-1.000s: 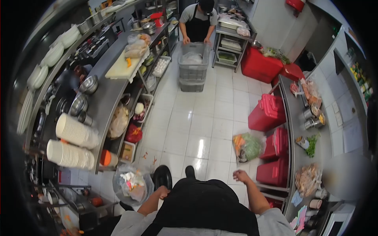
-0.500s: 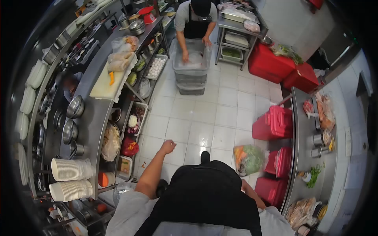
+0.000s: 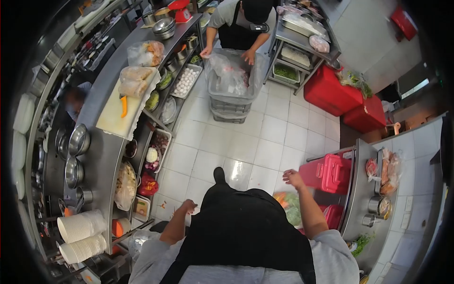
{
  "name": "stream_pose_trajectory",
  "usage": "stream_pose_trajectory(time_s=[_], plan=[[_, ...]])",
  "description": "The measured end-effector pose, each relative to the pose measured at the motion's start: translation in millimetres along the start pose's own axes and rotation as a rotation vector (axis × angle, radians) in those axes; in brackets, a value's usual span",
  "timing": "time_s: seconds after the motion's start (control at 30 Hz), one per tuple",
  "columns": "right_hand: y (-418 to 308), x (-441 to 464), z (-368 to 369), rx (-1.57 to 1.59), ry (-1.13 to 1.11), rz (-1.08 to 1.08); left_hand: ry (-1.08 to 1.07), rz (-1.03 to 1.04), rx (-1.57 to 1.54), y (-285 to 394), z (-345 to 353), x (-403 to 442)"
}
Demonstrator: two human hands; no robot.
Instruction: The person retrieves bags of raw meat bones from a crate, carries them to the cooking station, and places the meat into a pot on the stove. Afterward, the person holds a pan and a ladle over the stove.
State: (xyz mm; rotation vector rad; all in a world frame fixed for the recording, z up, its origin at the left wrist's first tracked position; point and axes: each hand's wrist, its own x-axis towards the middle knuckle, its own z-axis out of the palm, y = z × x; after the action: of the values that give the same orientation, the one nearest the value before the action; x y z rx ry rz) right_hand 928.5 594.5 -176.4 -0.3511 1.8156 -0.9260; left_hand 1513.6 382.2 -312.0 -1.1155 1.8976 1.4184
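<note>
My left hand (image 3: 188,207) hangs low over the floor on the left, its fingers curled in with nothing visible in them. It is near the shelf side, where a red bag of produce (image 3: 148,185) lies. My right hand (image 3: 293,178) is raised over the tiles, fingers loosely apart and bare. Just to its right stands a red lidded bin (image 3: 326,171). Below that hand, a clear bag of vegetables (image 3: 289,208) rests on the floor, partly hidden by my apron and forearm.
Ahead, a co-worker (image 3: 241,23) handles a clear plastic liner in a grey tub (image 3: 229,102). A steel counter (image 3: 106,151) runs along the left, holding a cutting board (image 3: 111,116) and an orange-handled knife (image 3: 124,106). Another steel counter (image 3: 366,189) lines the right; red coolers (image 3: 331,90) stand beyond.
I have moved forward and turned slightly. My right hand has come up into view and my left has dropped back. The co-worker's hand has lifted the liner's edge.
</note>
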Motion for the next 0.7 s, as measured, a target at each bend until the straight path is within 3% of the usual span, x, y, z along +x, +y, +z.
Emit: stream_pose_trajectory(time_s=[0.03,0.1,0.13,0.17,0.2,0.23,0.27,0.33,0.5,0.6,0.7], plan=[[0.7,4.7,7.5,-0.052,-0.063,0.051,0.016,-0.032,-0.07,2.2,-10.2,10.5],[2.4,7.2,25.7,-0.157,-0.137,0.152,0.062,-0.298,-0.446,40.1,-57.7,16.2],[1.1,6.3,36.6,-0.211,-0.146,0.201,0.038,-0.265,-0.538,23.1,-71.8,48.3],[-1.5,10.0,44.3,-0.264,-0.154,0.25,0.154,-0.21,-0.422,50.7,-97.0,41.9],[-5.8,16.9,48.8,-0.257,-0.153,0.241,0.008,-0.168,-0.6,28.6,-118.5,81.1],[-3.2,22.8,51.4,-0.25,-0.155,0.239,0.146,0.096,-0.058,46.8,-138.0,81.2],[1.9,23.1,54.8,-0.242,-0.158,0.244,0.248,0.13,-0.369,54.0,-153.4,80.8],[-17.6,18.5,60.4,-0.329,-0.145,0.209,0.353,-0.043,-0.615,96.6,-192.9,66.9],[-4.5,53.8,59.3,-0.238,-0.071,0.131,0.386,-0.068,-0.609,122.5,-239.2,75.6],[-32.2,61.4,49.7,-0.37,-0.139,0.059,0.365,-0.128,-0.628,117.8,-233.2,86.6],[-53.1,75.5,40.2,-0.339,-0.131,0.149,0.276,-0.154,-0.519,125.2,-210.1,84.5]])
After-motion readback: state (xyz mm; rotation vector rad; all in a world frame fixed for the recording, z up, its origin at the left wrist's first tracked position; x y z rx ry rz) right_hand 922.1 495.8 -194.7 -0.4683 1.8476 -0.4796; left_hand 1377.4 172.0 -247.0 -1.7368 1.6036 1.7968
